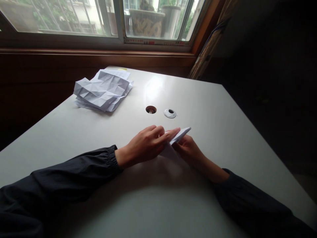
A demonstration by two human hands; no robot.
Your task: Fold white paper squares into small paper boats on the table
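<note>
Basically, both hands are on one piece of folded paper, just right of the centre of the frame, held above the white surface; its upper part is a narrow folded layer with a point toward the upper right, while a looser flap hangs below, blurred.

Left hand comes in from the lower left; its grip is closed on the paper's left part, a digit stretched along the top of the fold, other fingers curled; can't tell exactly what the fingers do underneath. Right hand comes in from the lower right; its grip is closed too, on the right part of the paper from below; some fingertips are hidden behind the sheet. Both forearms wear dark sleeves, the left cuff gathered at the wrist.

Upper left of the surface: a stack of creased paper, sheets overlapping unevenly, top one full of fold lines; a small yellow piece shows at its far edge. Just above the hands: a round hole in the surface and, near it on the right, a ring-shaped cover, dark opening off-centre; the two are apart.

Top of the frame: a sliding window, plant pots and greenery outside; patterned curtain at upper right; far right is mostly dark.
</note>
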